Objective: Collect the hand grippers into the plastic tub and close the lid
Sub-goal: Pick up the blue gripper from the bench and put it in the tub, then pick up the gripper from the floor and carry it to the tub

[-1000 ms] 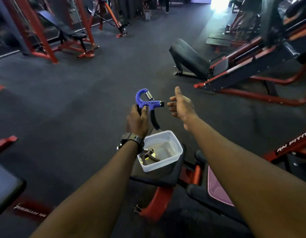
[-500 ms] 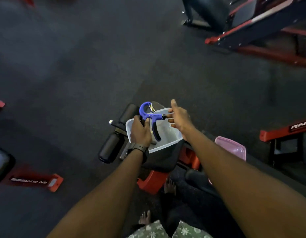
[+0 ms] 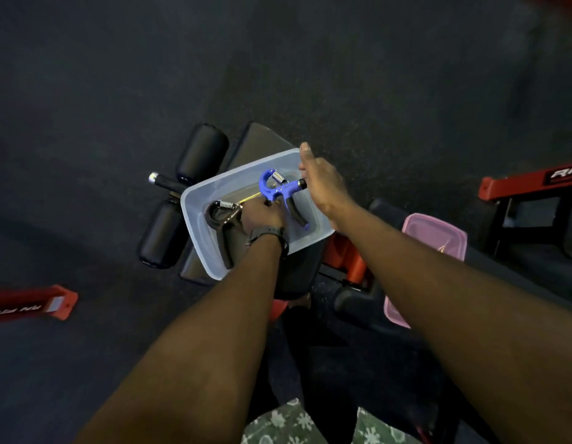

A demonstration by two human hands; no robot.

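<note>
Over the clear plastic tub point(image 3: 211, 251) on the padded bench point(image 3: 297, 270), the left hand point(image 3: 262, 216) has its fingers wrapped around the blue hand gripper point(image 3: 280, 193). A black hand gripper point(image 3: 223, 225) lies inside. The right hand point(image 3: 324, 184) hovers with fingers loosely extended, empty. The pink lid point(image 3: 433, 235) rests on the bench to the right.

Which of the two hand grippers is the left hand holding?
The blue hand gripper, held by the left hand over the tub; the black hand gripper lies loose inside.

**Both arms reach forward, left hand closed, right hand loose**

The left hand point(image 3: 262, 216) is curled, knuckles up, a watch point(image 3: 268, 234) strapped to its wrist. The right hand point(image 3: 323, 184) is held edge-on, fingers loose, thumb point(image 3: 305, 152) pointing away. Both forearms are bare.
</note>
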